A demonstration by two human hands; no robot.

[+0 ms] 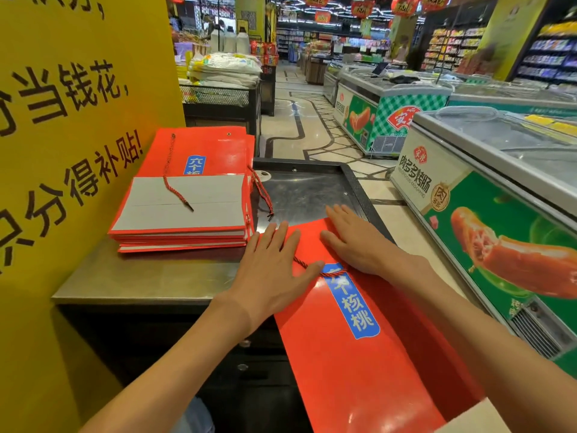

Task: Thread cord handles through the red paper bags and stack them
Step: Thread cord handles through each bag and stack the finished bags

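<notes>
Both hands flat, left hand [274, 264] and right hand [352, 242] fingers spread on red paper bag [359, 354] labelled 核桃 at worktop [150, 276] centre, red cord [307, 265] beneath them, bag stack [187, 189] at 10 o'clock, freezer [487, 195] reading 肉多多烤肠 at 3 o'clock

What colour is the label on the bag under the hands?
Blue with white characters, on the red bag; seen in the head view.

Bright, even store lighting from ceiling strips [312, 1] far back. Glare streaks on the red bag [359, 370], sheen on the steel counter [150, 279] left of it. Soft shadows. Wide-angle bending at edges; shelves beyond the bag blurred.
</notes>
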